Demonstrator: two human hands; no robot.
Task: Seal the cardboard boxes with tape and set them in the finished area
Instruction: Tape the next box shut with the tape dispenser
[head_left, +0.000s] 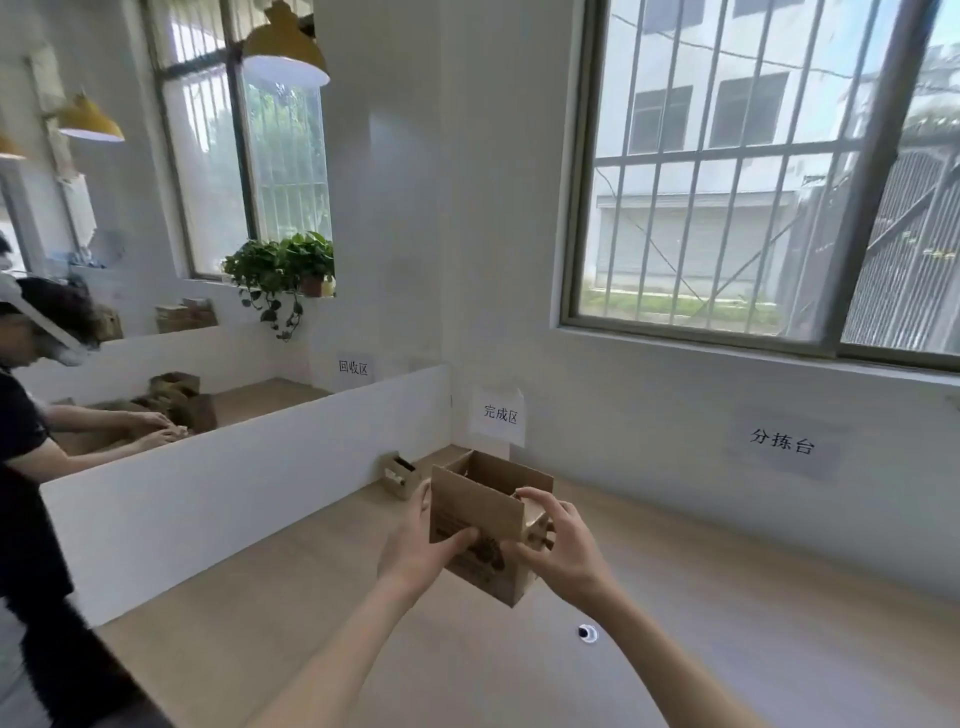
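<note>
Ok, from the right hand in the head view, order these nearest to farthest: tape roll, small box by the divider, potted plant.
From the right hand:
1. Tape roll, on the table just below it.
2. Small box, left, against the divider.
3. Potted plant, far left on the windowsill.

We see the open cardboard box (480, 525) held above the table (727, 623), left hand (418, 545) at its nine o'clock side, right hand (563, 545) at its three o'clock. At the box's eleven o'clock a smaller box (399, 475) rests on the table against the partition (234, 493). At twelve o'clock, behind it, a paper sign (500, 415) hangs on the wall; another sign (782, 444) hangs at two o'clock. At five o'clock a small round object (587, 633) lies on the table. Beyond the partition, at nine o'clock, another person (36, 415) stands.
</note>
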